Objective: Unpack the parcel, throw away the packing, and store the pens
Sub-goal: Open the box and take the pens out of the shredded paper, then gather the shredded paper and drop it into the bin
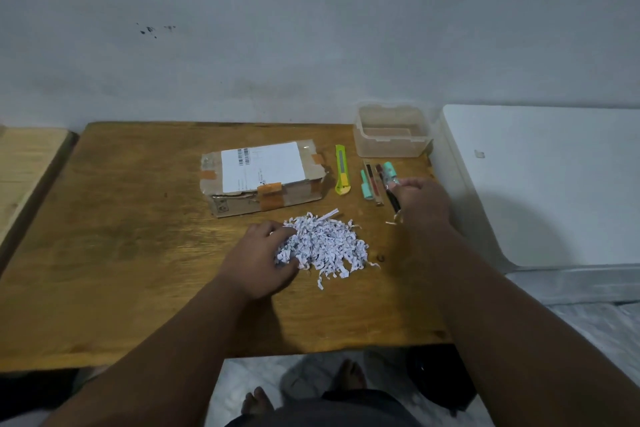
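The right hand is closed around a dark pen, a few paper strips caught in the grasp, just right of the other pens lying side by side on the wooden table. The left hand clutches the left edge of the shredded paper pile, just in front of the cardboard parcel. A yellow-green utility knife lies right of the parcel; farther right and behind stands a clear plastic container.
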